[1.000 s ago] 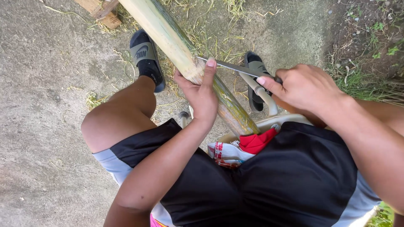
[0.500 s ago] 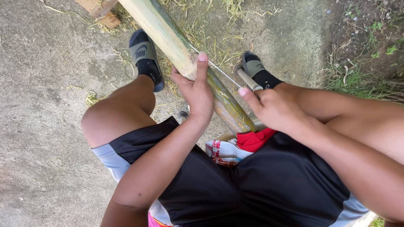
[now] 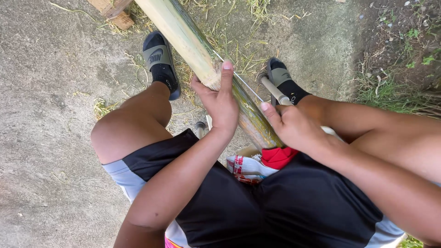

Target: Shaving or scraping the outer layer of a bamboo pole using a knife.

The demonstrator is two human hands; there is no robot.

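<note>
A thick pale green bamboo pole (image 3: 183, 34) slants from the top of the view down between my knees. My left hand (image 3: 219, 103) cups the pole from the left, fingers wrapped on it and thumb pointing up along it. My right hand (image 3: 294, 126) is closed around the handle of a knife. The knife's thin blade (image 3: 241, 80) lies along the pole's right side, its edge against the bamboo just beyond my left thumb. The handle is hidden inside my fist.
I sit over a concrete floor (image 3: 46, 115) in black shorts. Black sandals are on my feet, left (image 3: 158, 57) and right (image 3: 278, 73). A red and patterned cloth (image 3: 257, 163) lies at my lap. Grass and soil (image 3: 399, 59) are at the right, wood scraps (image 3: 115, 11) at the top.
My right hand has drawn back toward my body and turned the blade from lying across the pole to lying along it. My left hand slid slightly down the pole.
</note>
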